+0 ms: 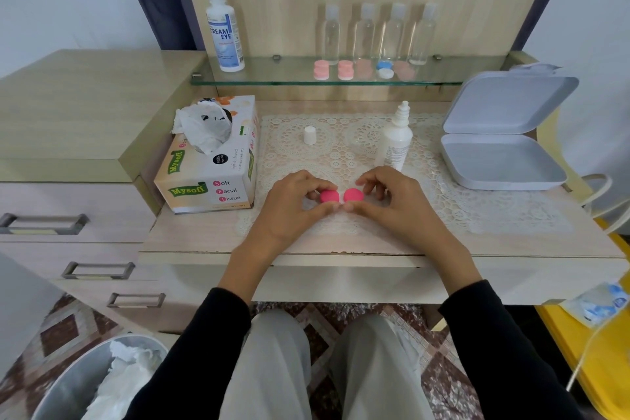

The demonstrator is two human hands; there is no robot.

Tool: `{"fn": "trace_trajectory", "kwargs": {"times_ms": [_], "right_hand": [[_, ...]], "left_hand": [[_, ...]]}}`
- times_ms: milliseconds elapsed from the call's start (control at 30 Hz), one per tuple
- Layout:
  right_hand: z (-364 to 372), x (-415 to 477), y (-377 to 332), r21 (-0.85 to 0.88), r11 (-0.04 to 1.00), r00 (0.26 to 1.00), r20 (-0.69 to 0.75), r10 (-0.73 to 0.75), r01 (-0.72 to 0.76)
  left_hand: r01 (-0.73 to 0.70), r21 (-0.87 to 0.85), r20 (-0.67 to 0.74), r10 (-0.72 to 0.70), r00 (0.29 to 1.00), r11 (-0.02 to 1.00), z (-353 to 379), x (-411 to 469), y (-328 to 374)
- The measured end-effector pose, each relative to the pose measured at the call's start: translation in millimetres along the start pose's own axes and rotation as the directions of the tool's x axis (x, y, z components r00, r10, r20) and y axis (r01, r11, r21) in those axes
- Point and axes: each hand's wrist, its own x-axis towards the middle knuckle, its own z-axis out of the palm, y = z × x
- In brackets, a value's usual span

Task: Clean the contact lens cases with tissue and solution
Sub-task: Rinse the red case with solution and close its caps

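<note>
Head view: pink lens case (330, 196) between left hand (293, 206) and right hand (397, 203) grips.

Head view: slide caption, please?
Left hand and right hand each pinch a cap of the pink lens case over the lace mat.

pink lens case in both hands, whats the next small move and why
Probably unscrew both caps. The left hand and right hand each pinch one cap of the pink lens case, and both caps look still on. The solution bottle already stands open, its white cap set aside, and a tissue pokes from the box, ready for wiping.
</note>
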Motion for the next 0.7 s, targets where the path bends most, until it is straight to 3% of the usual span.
{"fn": "trace_trajectory", "kwargs": {"times_ms": [467, 700], "right_hand": [[2.2, -1.4, 1.0, -0.040, 0.995, 0.995, 0.036, -0.090, 0.092], [1.2, -0.8, -1.2, -0.033, 0.998, 0.999, 0.012, -0.046, 0.047]], "left_hand": [[0.007, -0.023, -0.005, -0.008, 1.000, 1.000, 0.0, -0.8, 1.0], [0.001, -0.016, -0.011, -0.001, 1.000, 1.000, -1.0, -1.2, 2.6]]}}
